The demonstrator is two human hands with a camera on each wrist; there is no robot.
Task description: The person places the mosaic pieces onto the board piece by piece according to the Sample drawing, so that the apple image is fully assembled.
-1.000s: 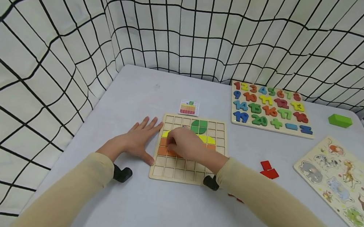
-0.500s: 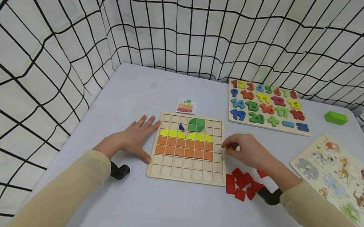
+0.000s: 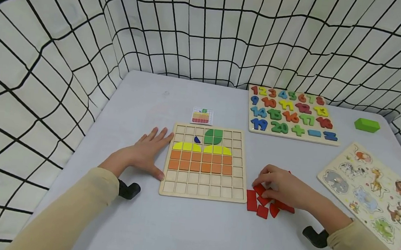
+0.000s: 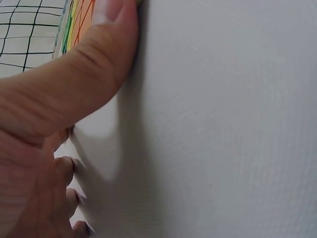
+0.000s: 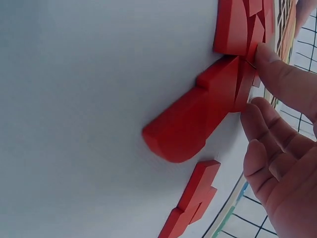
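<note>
A wooden grid board (image 3: 194, 189) lies on the white table, holding green, yellow, orange and dark blue tiles; its two bottom rows are bare. My left hand (image 3: 145, 154) rests flat at the board's left edge, fingers spread, thumb at the lower left side; in the left wrist view the thumb (image 4: 74, 79) lies along the edge. Off the board's lower right corner is a heap of red tiles (image 3: 262, 211). My right hand (image 3: 283, 185) is over that heap, thumb and forefinger pinching a red tile (image 3: 259, 189). The right wrist view shows the thumb (image 5: 285, 82) touching the red pieces.
A small pattern card (image 3: 202, 116) lies behind the board. A number puzzle (image 3: 290, 134) stands back right, with a green block (image 3: 367, 125) beyond it. An animal puzzle (image 3: 357, 186) lies at the right. Black netting (image 3: 208, 41) surrounds the table.
My right hand has left the board's middle, uncovering the yellow and orange rows, and moved right and nearer to the red heap, where it pinches a tile. The left hand stays at the board.
</note>
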